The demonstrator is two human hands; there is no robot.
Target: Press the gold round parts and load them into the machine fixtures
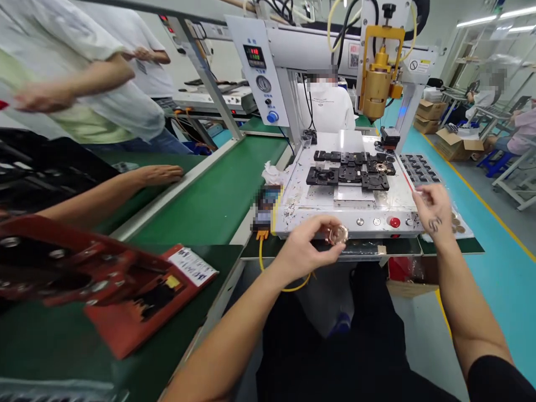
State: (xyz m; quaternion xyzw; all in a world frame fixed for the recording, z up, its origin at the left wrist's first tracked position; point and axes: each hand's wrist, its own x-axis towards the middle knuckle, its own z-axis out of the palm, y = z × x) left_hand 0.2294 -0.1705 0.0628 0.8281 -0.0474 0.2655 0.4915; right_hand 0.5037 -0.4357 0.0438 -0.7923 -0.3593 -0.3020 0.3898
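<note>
My left hand (312,245) is closed round the edge of a shiny copper-coloured ring (337,234), held in front of the machine's front panel. My right hand (434,211) is at the machine's right front corner, fingers drawn together; whatever they may pinch is too small to make out. Beyond that hand lies a black tray with rows of pockets (419,168), and by the wrist are several round copper-coloured discs (458,226), partly hidden. On the white machine bed sit black fixture blocks (349,173), and one at the right carries a copper-coloured ring (381,167).
A brass-coloured press head (374,89) hangs over the bed. The front panel bears a red button (394,222). Left of the machine runs a green conveyor belt (213,190), with a red hand press (138,312) nearer me. A co-worker's arm (104,190) rests at far left.
</note>
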